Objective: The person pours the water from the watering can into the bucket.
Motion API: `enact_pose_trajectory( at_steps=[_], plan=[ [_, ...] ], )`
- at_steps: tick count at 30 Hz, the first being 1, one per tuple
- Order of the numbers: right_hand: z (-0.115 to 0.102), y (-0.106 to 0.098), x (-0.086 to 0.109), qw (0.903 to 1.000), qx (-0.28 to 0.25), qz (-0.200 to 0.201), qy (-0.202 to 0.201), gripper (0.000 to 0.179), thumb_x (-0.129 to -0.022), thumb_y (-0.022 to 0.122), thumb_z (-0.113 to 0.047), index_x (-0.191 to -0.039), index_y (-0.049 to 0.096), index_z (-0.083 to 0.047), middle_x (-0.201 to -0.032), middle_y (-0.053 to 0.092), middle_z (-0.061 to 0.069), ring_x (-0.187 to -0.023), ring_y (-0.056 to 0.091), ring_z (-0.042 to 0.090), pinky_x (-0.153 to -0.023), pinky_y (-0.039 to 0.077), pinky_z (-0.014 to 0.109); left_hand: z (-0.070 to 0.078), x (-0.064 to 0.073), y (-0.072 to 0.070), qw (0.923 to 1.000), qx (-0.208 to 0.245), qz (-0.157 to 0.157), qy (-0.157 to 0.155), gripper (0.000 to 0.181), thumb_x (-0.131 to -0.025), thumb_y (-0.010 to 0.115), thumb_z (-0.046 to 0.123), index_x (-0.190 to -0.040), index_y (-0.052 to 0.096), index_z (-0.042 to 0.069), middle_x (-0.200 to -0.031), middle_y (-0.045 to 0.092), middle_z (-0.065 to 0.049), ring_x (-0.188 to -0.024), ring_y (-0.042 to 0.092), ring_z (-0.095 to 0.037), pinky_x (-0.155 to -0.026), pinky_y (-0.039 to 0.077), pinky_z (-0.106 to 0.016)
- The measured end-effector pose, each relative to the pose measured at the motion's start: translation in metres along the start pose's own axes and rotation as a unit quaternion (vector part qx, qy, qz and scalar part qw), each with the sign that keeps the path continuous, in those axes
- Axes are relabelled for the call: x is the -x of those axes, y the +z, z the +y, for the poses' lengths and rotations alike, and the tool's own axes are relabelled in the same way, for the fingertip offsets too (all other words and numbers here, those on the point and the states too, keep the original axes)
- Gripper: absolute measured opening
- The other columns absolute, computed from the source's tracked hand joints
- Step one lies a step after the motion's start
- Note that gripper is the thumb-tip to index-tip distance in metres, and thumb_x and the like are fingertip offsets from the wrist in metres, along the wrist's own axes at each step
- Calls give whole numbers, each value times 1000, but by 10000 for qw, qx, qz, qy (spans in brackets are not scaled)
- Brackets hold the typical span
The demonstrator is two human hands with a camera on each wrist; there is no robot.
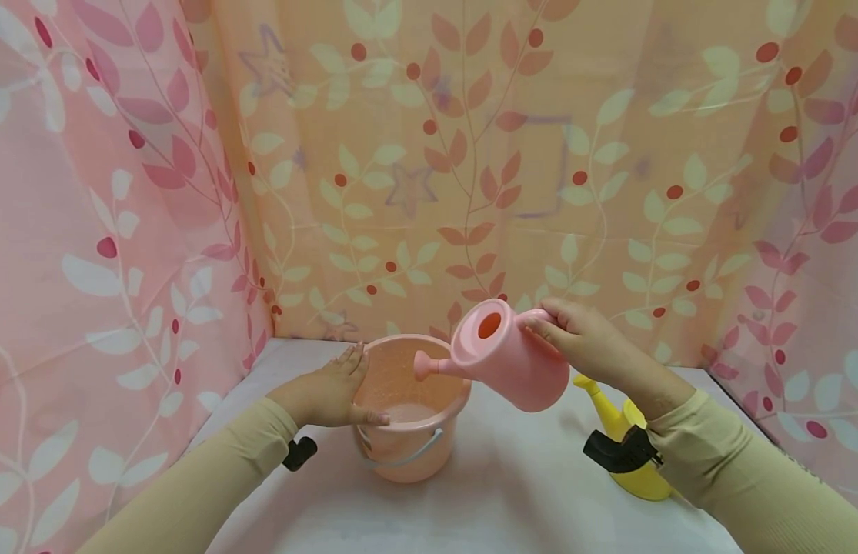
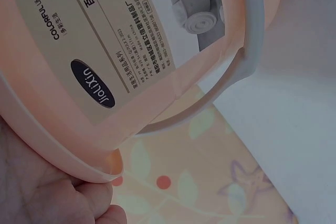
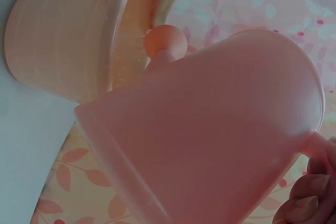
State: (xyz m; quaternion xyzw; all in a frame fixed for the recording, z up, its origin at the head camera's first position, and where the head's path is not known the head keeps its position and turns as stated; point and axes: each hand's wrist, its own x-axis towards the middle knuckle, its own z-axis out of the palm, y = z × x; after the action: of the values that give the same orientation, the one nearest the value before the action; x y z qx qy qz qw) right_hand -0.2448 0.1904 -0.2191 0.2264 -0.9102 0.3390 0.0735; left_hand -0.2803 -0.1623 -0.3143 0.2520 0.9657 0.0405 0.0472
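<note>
A pink watering can [image 1: 515, 362] tilts toward the peach bucket [image 1: 408, 454], its round spout head [image 3: 166, 41] over the opening. My right hand [image 1: 574, 338] grips the can's handle and holds it above the table. Fine streaks like water show by the spout head in the right wrist view, with small droplets against the bucket's inner wall. My left hand [image 1: 328, 388] rests on the bucket's left rim, fingers stretched along it and thumb over the near edge. In the left wrist view, a printed label [image 2: 100, 51] covers the bucket's side and the pale handle [image 2: 252, 30] hangs down.
A yellow watering can [image 1: 639, 477] stands on the white table [image 1: 498, 492] at the right, partly hidden behind my right sleeve and black wrist camera [image 1: 619, 450]. Leaf-patterned curtains [image 1: 470, 154] enclose the table at the back and both sides.
</note>
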Motion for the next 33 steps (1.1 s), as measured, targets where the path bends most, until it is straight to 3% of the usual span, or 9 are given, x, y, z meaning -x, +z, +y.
enact_pose_trajectory(
  at_steps=[33],
  plan=[
    [-5, -3, -1, 10000, 9, -3, -79, 33, -90, 55, -38, -79, 50, -7, -69, 46, 7, -72, 48, 22, -57, 43, 30, -2, -2, 2, 10000, -22, 38, 16, 119, -70, 43, 81, -142, 13, -9, -149, 4, -26, -138, 5, -34, -110, 15, -48]
  ],
)
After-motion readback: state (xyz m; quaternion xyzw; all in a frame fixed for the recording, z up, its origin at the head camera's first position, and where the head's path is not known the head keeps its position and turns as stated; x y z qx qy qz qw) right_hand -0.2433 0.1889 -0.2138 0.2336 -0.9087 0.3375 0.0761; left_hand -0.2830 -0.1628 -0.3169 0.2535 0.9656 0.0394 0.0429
